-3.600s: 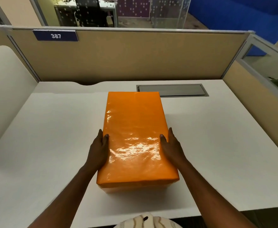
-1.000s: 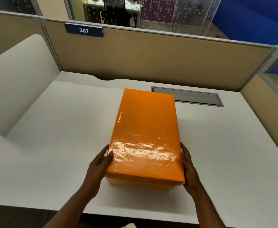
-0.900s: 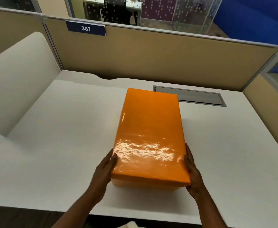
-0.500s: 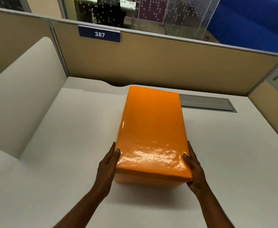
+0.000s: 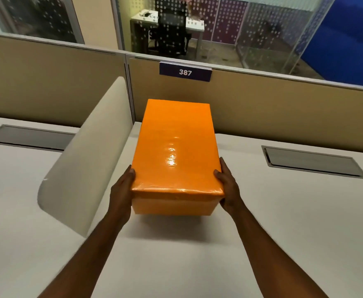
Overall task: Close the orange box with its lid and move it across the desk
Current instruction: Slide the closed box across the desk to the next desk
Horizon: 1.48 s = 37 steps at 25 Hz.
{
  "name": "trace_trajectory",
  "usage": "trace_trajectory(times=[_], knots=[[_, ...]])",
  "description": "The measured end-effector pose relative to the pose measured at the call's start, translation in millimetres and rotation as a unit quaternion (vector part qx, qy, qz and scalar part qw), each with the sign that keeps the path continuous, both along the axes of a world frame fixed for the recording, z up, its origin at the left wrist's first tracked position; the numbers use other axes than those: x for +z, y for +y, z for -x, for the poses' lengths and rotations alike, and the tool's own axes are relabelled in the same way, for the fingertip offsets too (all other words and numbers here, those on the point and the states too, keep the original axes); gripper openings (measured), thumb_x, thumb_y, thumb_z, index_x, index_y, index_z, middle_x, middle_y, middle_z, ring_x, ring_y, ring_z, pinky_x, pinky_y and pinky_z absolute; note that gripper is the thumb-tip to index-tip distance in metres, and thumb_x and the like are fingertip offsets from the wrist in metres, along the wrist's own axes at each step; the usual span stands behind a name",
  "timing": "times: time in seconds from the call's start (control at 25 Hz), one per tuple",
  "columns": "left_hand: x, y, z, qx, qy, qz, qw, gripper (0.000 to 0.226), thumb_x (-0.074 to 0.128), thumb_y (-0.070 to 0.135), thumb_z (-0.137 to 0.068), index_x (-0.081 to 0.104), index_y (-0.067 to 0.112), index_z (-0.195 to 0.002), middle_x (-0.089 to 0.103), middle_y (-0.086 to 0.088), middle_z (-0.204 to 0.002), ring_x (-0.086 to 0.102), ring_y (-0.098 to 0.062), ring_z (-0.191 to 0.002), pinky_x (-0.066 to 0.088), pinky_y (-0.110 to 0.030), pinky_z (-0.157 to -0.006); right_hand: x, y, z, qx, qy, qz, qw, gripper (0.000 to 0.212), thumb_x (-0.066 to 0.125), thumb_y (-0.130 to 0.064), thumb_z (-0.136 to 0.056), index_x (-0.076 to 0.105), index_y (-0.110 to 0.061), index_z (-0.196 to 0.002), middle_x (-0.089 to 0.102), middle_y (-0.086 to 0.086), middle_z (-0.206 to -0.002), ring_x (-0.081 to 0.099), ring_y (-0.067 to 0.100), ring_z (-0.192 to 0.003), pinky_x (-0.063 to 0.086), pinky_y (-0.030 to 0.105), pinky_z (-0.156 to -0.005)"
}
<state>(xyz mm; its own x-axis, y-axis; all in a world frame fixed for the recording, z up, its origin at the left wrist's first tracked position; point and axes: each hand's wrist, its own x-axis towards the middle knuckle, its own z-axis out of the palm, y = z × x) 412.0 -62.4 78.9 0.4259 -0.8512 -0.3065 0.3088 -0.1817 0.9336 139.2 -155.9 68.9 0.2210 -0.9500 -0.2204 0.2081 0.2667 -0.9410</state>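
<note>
The orange box [image 5: 172, 203] has its glossy orange lid [image 5: 176, 147] seated on top, closed. It is held up off the white desk [image 5: 283, 222], with a shadow on the desk beneath it. My left hand [image 5: 121, 190] presses against its left side near the front corner. My right hand [image 5: 229, 188] grips the right side opposite. Both thumbs rest along the lid's edge; the fingers under the box are hidden.
A curved white divider panel [image 5: 84, 168] stands just left of the box. Beige partition walls [image 5: 273, 104] with a "387" label [image 5: 185, 72] close the back. Grey cable hatches [image 5: 313, 162] sit in the desk at right and far left.
Both hands have lifted the closed box off the desk and carried it leftward, close to the white divider. The view has swung left with it.
</note>
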Motion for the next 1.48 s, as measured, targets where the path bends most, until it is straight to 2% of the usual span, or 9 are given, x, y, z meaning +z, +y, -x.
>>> trace_trajectory(times=[0.12,0.4,0.56,0.68,0.88,1.12,1.2,1.32,1.48], knots=[[-4,-25,-30,0.031,0.003,-0.005,0.999,0.014,0.055,0.047,-0.089,0.063,0.042,-0.099,0.067,0.004,-0.106,0.064,-0.022,-0.096,0.052,-0.041,-0.078,-1,-25,-36,-0.002,0.003,0.004,1.0,0.057,0.049,-0.025,-0.094,0.027,-0.029,-0.146,0.049,0.001,-0.14,0.059,0.026,-0.115,0.056,0.037,-0.083],[-32,-60,-69,0.125,-0.06,-0.013,0.99,0.019,0.053,0.05,-0.089,0.061,0.038,-0.101,0.065,0.006,-0.098,0.062,-0.014,-0.088,0.049,-0.034,-0.073,-20,-61,-88,-0.022,0.006,-0.016,1.0,0.055,0.049,-0.022,-0.095,0.028,-0.028,-0.146,0.055,-0.007,-0.125,0.063,0.016,-0.101,0.058,0.024,-0.065],[-40,-71,-83,0.127,-0.157,0.004,0.979,0.04,0.049,0.05,-0.091,0.064,0.025,-0.119,0.066,0.004,-0.099,0.06,-0.012,-0.089,0.046,-0.031,-0.075,-31,-72,-105,-0.039,0.003,-0.021,0.999,0.056,0.05,-0.021,-0.095,0.028,-0.026,-0.146,0.049,-0.002,-0.134,0.062,0.017,-0.103,0.058,0.026,-0.069],[-42,-83,-93,0.107,-0.206,-0.003,0.973,0.049,0.045,0.052,-0.092,0.066,0.015,-0.116,0.066,-0.005,-0.093,0.059,-0.019,-0.085,0.044,-0.029,-0.066,-35,-81,-114,-0.046,-0.007,-0.02,0.999,0.053,0.049,-0.019,-0.095,0.031,-0.026,-0.145,0.05,-0.002,-0.133,0.061,0.017,-0.104,0.057,0.028,-0.072],[-38,-98,-101,0.127,-0.266,-0.017,0.955,0.042,0.044,0.043,-0.096,0.068,0.009,-0.104,0.062,-0.002,-0.078,0.058,-0.02,-0.08,0.042,-0.029,-0.066,-36,-87,-126,-0.058,0.006,-0.021,0.998,0.052,0.048,-0.019,-0.096,0.032,-0.025,-0.145,0.048,0.001,-0.136,0.059,0.022,-0.107,0.054,0.036,-0.081],[-28,-107,-94,0.217,-0.411,-0.033,0.885,0.032,0.044,0.024,-0.098,0.064,-0.001,-0.092,0.065,-0.016,-0.08,0.055,-0.021,-0.069,0.037,-0.027,-0.061,-36,-85,-135,-0.066,0.026,-0.018,0.997,0.052,0.048,-0.018,-0.096,0.032,-0.024,-0.145,0.048,0.004,-0.14,0.056,0.029,-0.114,0.052,0.042,-0.089],[-23,-107,-93,0.197,-0.478,-0.01,0.856,0.03,0.042,0.016,-0.099,0.063,-0.003,-0.09,0.066,-0.023,-0.082,0.06,-0.031,-0.072,0.042,-0.034,-0.064,-34,-86,-138,-0.065,0.036,-0.02,0.997,0.051,0.047,-0.019,-0.096,0.032,-0.024,-0.145,0.048,0.005,-0.14,0.058,0.026,-0.11,0.053,0.04,-0.086],[-20,-104,-96,0.125,-0.597,0.042,0.791,0.024,0.05,0.009,-0.095,0.064,-0.009,-0.1,0.066,-0.029,-0.097,0.063,-0.041,-0.091,0.05,-0.045,-0.085,-32,-86,-139,-0.063,0.04,-0.019,0.997,0.05,0.047,-0.02,-0.096,0.033,-0.024,-0.144,0.05,0.004,-0.137,0.059,0.015,-0.099,0.053,0.031,-0.075],[-22,-97,-89,0.038,-0.614,0.045,0.787,0.024,0.054,0.01,-0.093,0.064,-0.009,-0.104,0.064,-0.029,-0.107,0.057,-0.046,-0.109,0.041,-0.049,-0.1,-28,-87,-138,-0.034,0.096,-0.013,0.995,0.051,0.045,-0.026,-0.097,0.029,-0.028,-0.146,0.048,0.004,-0.139,0.058,0.013,-0.097,0.051,0.029,-0.073]])
